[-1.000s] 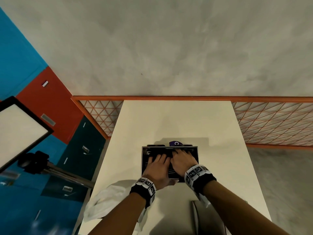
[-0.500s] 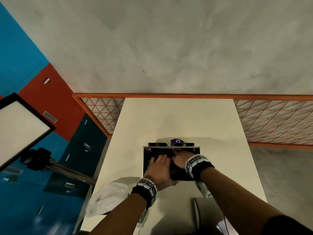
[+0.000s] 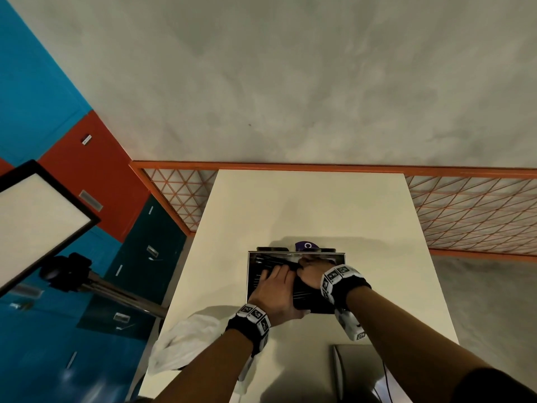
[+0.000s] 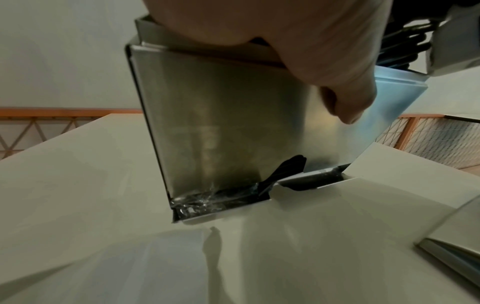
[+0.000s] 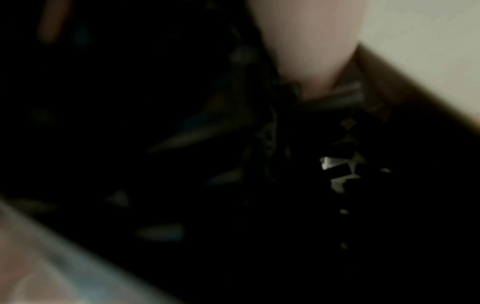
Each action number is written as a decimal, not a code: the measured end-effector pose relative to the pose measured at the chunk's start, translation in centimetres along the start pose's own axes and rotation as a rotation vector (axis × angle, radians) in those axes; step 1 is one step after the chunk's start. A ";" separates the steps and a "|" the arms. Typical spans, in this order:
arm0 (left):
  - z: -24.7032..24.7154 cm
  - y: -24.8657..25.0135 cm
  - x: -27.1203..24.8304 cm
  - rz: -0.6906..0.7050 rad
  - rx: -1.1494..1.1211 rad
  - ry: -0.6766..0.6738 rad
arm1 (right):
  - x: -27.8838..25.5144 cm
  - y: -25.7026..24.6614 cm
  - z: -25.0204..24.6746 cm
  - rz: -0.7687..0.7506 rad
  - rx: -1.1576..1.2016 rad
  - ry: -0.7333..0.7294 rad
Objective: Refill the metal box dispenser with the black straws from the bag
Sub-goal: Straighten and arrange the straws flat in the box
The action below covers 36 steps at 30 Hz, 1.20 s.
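So the black straws (image 3: 276,267) are sitting inside the metal box dispenser (image 3: 251,274). Left hand (image 3: 273,292) lies flat on them, right hand (image 3: 311,274) curls round a bunch. Light, slippery stuff, I'd guess; grab mid-length.

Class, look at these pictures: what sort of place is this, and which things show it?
Probably a staged recording workspace, not a café: a bare white table, a lit panel on a stand, and coloured locker doors beside an orange mesh railing.
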<state>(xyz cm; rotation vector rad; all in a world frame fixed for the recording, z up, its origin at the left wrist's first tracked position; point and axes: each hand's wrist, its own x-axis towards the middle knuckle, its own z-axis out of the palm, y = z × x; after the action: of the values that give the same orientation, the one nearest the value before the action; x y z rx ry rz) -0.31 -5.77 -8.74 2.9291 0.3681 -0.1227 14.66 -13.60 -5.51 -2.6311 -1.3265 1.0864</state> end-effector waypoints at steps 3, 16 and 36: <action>-0.5 0.0 0.2 0.006 -0.058 0.009 | -0.2 0.0 -0.1 -0.057 -0.022 0.069; 0.2 0.3 0.1 -0.040 -0.029 -0.013 | -1.1 1.3 0.1 -0.261 -0.010 0.124; -0.6 0.6 0.0 -0.055 0.055 -0.071 | 0.8 0.9 1.7 -0.096 0.046 0.035</action>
<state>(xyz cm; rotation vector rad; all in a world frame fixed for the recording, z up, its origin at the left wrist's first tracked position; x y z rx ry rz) -0.11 -6.23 -8.03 2.9604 0.4405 -0.2475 14.63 -14.10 -7.53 -2.5136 -1.3878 1.0401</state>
